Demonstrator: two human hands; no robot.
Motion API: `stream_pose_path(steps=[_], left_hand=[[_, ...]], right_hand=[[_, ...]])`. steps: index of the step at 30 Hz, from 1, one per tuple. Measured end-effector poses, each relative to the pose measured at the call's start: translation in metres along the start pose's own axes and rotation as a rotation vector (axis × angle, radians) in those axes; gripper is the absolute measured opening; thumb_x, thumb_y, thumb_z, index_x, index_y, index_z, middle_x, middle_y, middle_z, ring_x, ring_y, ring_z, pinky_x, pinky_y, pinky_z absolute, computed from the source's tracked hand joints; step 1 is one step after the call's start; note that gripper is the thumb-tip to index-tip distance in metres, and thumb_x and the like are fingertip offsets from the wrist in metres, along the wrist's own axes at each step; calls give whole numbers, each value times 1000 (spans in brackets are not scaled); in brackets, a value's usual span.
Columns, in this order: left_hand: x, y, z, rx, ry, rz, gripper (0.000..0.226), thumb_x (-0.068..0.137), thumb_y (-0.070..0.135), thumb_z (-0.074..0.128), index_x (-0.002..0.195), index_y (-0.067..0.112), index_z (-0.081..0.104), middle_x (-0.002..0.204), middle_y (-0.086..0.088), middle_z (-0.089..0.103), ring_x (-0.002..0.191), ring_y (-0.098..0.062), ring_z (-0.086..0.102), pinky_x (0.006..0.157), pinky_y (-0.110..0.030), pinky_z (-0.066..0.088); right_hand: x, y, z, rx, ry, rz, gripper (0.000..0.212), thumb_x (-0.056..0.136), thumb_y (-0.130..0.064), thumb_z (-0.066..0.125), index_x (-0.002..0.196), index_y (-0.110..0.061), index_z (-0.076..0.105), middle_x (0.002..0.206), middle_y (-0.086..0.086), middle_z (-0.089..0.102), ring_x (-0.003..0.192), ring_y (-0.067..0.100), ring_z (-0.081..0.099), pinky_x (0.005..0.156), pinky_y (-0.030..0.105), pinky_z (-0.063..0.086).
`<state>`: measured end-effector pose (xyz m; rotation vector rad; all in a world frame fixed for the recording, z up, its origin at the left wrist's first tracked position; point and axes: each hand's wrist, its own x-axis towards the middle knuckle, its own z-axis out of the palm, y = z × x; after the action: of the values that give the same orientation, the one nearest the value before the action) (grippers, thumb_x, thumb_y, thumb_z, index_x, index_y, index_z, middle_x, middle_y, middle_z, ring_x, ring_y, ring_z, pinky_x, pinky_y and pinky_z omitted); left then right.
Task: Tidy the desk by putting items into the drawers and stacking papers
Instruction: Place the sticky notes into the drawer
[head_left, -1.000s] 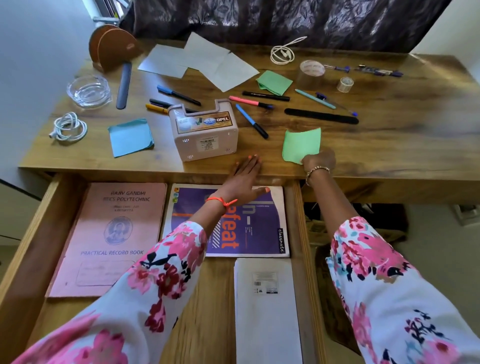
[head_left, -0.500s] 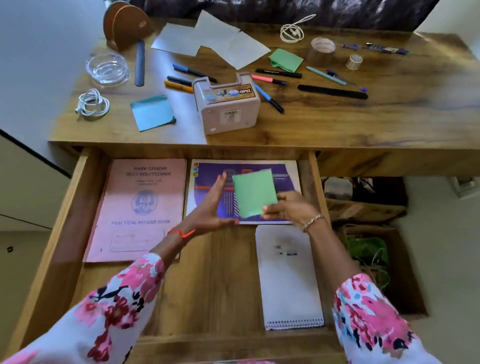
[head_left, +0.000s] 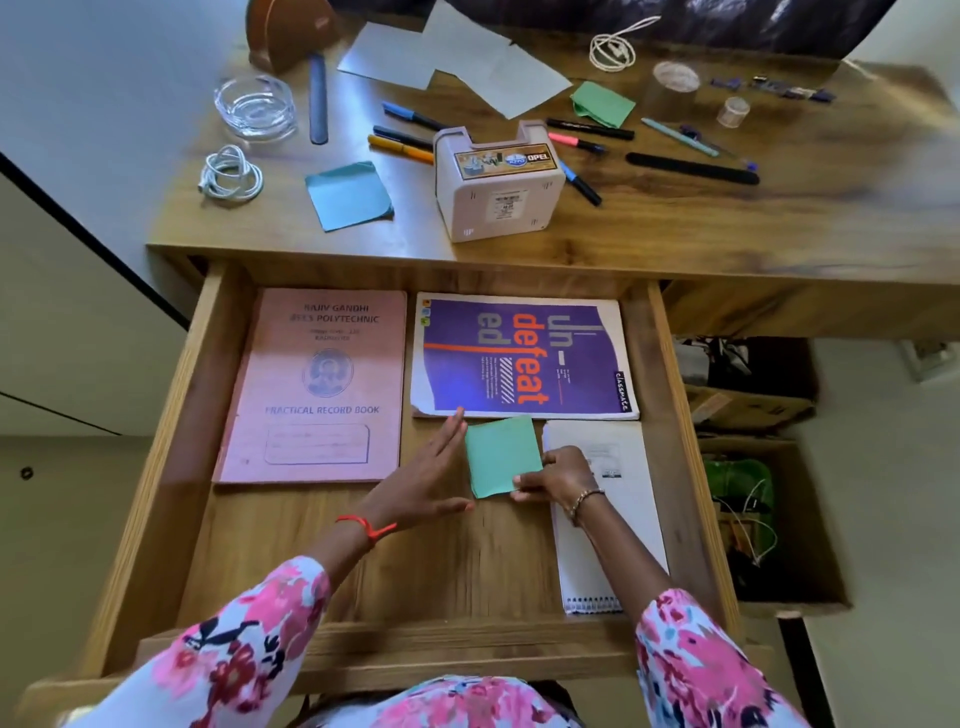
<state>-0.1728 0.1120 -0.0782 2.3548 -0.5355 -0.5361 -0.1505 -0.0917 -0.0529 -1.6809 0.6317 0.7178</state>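
A green square note pad lies low in the open wooden drawer, just below the purple notebook. My right hand pinches its lower right corner. My left hand is flat with straight fingers along the pad's left edge. A pink record book fills the drawer's left side, and a white spiral pad lies at the right, partly under my right arm.
On the desk sit a white box, a blue note pad, another green pad, several pens, white papers, two cables, a glass ashtray and tape rolls. Boxes stand on the floor at right.
My right hand took the green pad from the desk's front edge and brought it down into the drawer. My left hand came off the desk edge and followed alongside it.
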Motion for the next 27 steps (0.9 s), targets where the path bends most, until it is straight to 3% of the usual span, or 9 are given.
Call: stream_pose_path(steps=[2,5,7,8,11,13,22,24,27], left_hand=[[3,3,5,61,-41,1,93,86,33,61,145,7,-6,149,1,-23,142,-12,-11,117,-24,4],[6,7,12,182,-81,-24,84,91,36,52,146,6,-4,154,-8,-15,144,-17,-8,114,-23,-2],[7,8,16,235,-91,-47,79,94,37,46,146,6,-4,155,-10,-11,144,-19,-8,114,-24,-4],[6,8,18,257,-93,-59,77,95,37,44,146,6,-4,155,-10,-10,144,-19,-8,113,-25,-5],[6,5,21,279,-109,-78,72,96,33,41,146,8,-5,155,-8,-11,143,-19,-10,113,-25,-5],[6,5,21,269,-125,-81,71,97,31,41,146,10,-5,155,-7,-11,143,-18,-11,115,-28,0],[4,9,20,195,-91,-36,70,96,25,45,146,11,0,144,3,-22,131,-8,-21,117,-34,14],[2,7,8,128,-19,11,71,93,27,50,147,13,6,145,8,-18,134,-3,-15,116,-29,19],[3,-1,-25,71,256,153,67,89,23,58,144,8,24,152,2,6,142,-9,3,114,-24,20]], right_hand=[[1,3,2,-37,43,2,13,74,13,66,67,9,56,87,30,61,47,27,63,43,27,56],[-1,4,7,-156,62,9,21,84,-4,64,88,15,56,88,36,61,35,19,60,38,26,52],[-1,5,10,-338,105,-45,23,89,-15,58,89,8,55,90,35,64,35,17,58,37,26,49],[-1,4,11,-456,150,-84,24,90,-19,56,87,4,56,93,31,65,42,20,60,43,28,50],[-6,2,12,-728,246,-159,29,90,-24,55,101,3,58,107,22,63,91,35,63,74,35,51],[-10,1,13,-794,282,-177,30,90,-22,56,106,3,56,111,21,60,102,35,59,81,35,48],[-10,3,10,-808,325,-264,26,86,-18,62,98,4,60,103,22,64,95,34,62,72,31,47],[-5,-7,12,-790,336,-323,28,84,-23,65,89,4,62,93,22,65,88,35,63,66,30,44],[-1,-46,21,-771,338,-451,28,83,-25,65,72,0,62,74,18,63,72,29,60,60,24,34]])
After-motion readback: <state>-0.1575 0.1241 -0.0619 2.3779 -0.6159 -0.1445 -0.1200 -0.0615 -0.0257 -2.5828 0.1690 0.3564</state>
